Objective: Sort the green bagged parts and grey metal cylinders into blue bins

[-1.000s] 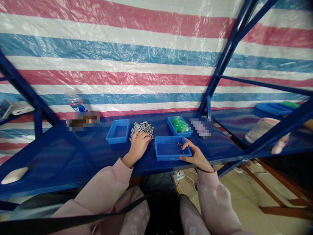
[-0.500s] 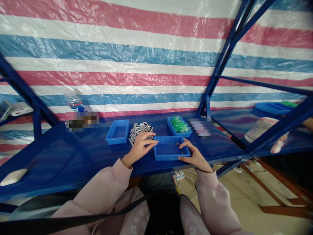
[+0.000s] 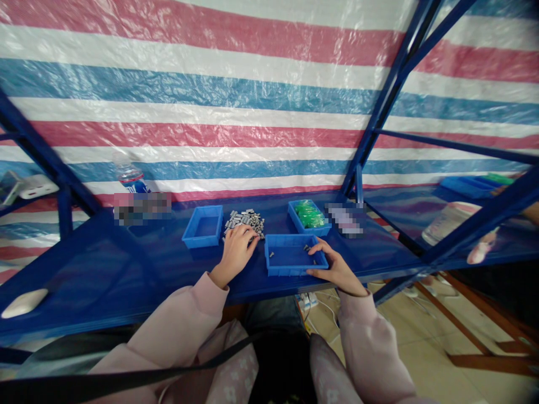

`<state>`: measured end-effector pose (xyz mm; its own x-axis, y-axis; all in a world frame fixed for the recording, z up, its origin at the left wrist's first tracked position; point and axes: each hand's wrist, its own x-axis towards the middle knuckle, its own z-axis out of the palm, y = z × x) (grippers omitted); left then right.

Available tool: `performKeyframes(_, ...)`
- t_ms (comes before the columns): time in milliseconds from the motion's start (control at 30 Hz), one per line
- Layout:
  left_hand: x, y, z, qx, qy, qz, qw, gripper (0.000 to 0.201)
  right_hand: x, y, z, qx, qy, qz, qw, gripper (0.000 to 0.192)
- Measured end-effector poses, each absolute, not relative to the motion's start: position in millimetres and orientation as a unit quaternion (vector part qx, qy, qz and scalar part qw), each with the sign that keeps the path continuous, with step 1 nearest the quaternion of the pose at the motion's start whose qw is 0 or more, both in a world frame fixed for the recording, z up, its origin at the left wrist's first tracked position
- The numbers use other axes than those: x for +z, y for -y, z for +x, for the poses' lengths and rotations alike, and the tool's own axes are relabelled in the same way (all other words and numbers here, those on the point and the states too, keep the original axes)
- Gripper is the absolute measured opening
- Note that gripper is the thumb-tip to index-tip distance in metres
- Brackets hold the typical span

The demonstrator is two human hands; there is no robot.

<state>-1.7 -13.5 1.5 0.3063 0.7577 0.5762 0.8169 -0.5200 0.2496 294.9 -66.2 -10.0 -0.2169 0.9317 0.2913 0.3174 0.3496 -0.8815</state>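
Observation:
My left hand point(image 3: 238, 248) reaches over a heap of small silvery metal cylinders point(image 3: 243, 217), its thumb and fingers drawn together at the near right side; whatever is between the fingertips is too small to make out. My right hand point(image 3: 334, 268) grips the right end of a shallow blue plastic bin point(image 3: 286, 272), fingers over the rim and thumb along the front wall. A few small metal pieces point(image 3: 306, 247) lie in this bin by the right fingers, and a single one point(image 3: 272, 255) rests near its left end.
Left of the heap stands another blue bin point(image 3: 185, 240). Behind the held bin is a bin of green plastic-wrapped items point(image 3: 310, 214). A bottle point(image 3: 133, 182) stands at the back left, a white mouse-like object point(image 3: 24, 303) at the left front. Blue frame posts point(image 3: 357, 168) rise behind the table.
My left hand has moved from the bin's left edge back to the metal heap, its fingers closing. A small metal piece now shows in the bin's left end. The right hand stays put.

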Motion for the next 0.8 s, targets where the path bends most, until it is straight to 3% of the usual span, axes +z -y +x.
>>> performKeyframes(300, -0.2, 13.5, -4.9, -0.263, 0.546, -0.794, 0.053, 0.005, -11.0, 66.0, 295.8, 0.348, 0.696, -0.458, 0.429, 0.044)
performKeyframes(800, 1.3, 13.5, -2.4, -0.251, 0.484, -0.837, 0.036, 0.004, -10.3, 66.4, 295.7, 0.349, 0.698, -0.454, 0.431, 0.042)
